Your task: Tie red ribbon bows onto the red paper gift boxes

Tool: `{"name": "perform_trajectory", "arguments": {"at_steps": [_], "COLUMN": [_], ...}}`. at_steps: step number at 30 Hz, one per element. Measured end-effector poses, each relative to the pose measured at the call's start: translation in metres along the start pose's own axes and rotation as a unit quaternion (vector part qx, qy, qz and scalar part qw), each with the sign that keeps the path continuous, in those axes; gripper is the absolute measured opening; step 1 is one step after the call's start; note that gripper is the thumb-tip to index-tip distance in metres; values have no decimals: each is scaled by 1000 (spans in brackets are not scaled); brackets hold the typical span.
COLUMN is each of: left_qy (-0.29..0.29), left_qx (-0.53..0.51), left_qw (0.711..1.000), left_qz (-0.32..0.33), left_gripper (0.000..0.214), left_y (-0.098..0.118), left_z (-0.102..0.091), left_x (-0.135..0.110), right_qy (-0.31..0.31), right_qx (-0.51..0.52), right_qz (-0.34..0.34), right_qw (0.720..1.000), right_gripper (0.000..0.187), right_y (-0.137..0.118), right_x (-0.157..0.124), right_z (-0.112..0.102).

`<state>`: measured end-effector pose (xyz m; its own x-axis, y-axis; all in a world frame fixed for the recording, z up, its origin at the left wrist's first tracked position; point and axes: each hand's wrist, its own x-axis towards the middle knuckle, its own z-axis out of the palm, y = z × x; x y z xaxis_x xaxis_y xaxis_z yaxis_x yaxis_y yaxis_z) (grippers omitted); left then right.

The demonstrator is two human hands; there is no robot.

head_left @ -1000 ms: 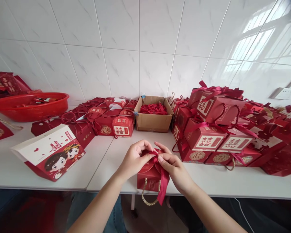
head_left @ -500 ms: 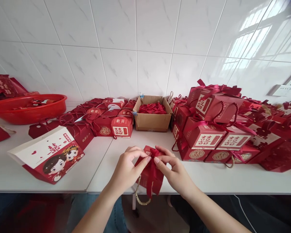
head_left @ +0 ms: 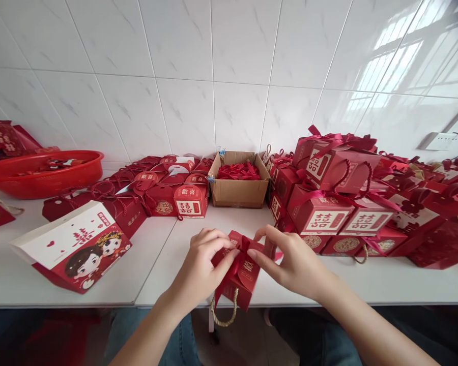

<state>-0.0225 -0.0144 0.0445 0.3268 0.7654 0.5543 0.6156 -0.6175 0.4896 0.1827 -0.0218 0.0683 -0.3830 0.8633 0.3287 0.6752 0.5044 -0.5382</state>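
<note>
A small red gift box [head_left: 245,284] with a gold rope handle [head_left: 225,324] sits at the table's front edge. Dark red ribbon [head_left: 245,245] is gathered in a bow or knot on top of it. My left hand [head_left: 208,262] pinches the ribbon between thumb and fingers at the left of the knot. On the other side my right hand [head_left: 290,259] has thumb and forefinger closed on the ribbon by the knot, and a ribbon end pokes out beside its fingers. The fingertips partly cover the knot, so how it is tied is hard to make out.
Behind the box stands a cardboard carton [head_left: 238,193] full of red ribbons. Stacked ribboned boxes [head_left: 322,208] rise at right, beside red gift bags [head_left: 438,239]. Left are more red boxes [head_left: 175,198], a white-and-red carton [head_left: 76,249] and a red basin [head_left: 46,175]. A tiled wall [head_left: 183,117] backs the table.
My right hand has moved a little right, drawing ribbon outward from the knot. The hanging ribbon ends have shifted off the box front, so its printed flap now shows.
</note>
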Motion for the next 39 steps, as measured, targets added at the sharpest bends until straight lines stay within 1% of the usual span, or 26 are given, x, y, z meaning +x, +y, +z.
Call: {"name": "perform_trajectory", "arguments": {"at_steps": [3,5,6,7,10,11,13,15,17,18,21,24,26,28,32,36,39], "left_qy": [-8,-5,-5,-7,-11,-9,-7,-7,-15,-21,-30,-30,-31,-27,-27,-55,-91], "left_qx": [25,35,37,39,41,41,46,51,46,37,2,-39,-55,-56,-55,-62,-78], "left_qw": [999,999,999,999,999,998,998,998,998,999,1000,997,995,995,993,990,986], "left_qz": [29,31,29,28,34,39,46,46,38,30,-11,-59,-76,-83,-99,-110,-112], "left_gripper": [11,11,12,12,12,11,12,12,12,13,15,17,17,18,21,25,21], "left_y": [1,1,1,1,0,0,0,0,-1,-2,-6,-10,-13,-16,-19,-18,-16], "left_z": [-2,-3,-4,-4,-2,-2,-2,-3,-4,-4,-4,-3,-2,-1,-1,-4,-9], "left_x": [0,-1,-1,-1,-1,-1,0,0,0,0,1,3,4,5,5,5,6], "right_qy": [-42,-87,-96,-88,-25,-22,-48,-68,-70,-71,-85,-96,-104,-108,-106,-103,-99], "right_qx": [1,21,25,27,53,79,137,171,186,193,202,155,119,100,96,109,118], "right_qz": [63,77,77,71,30,14,-16,-37,-56,-66,-112,-171,-193,-205,-222,-242,-247], "right_qw": [997,993,992,993,998,997,989,982,978,976,969,968,968,968,964,958,957], "right_gripper": [38,44,45,45,35,35,33,21,12,11,10,13,19,23,25,25,25], "right_y": [0,2,2,3,4,3,2,2,3,4,7,9,9,10,11,15,17], "right_x": [6,9,11,12,15,16,19,23,25,26,27,26,25,23,22,22,23], "right_z": [-8,-10,-10,-9,-3,-1,3,6,7,8,8,9,10,11,11,13,14]}}
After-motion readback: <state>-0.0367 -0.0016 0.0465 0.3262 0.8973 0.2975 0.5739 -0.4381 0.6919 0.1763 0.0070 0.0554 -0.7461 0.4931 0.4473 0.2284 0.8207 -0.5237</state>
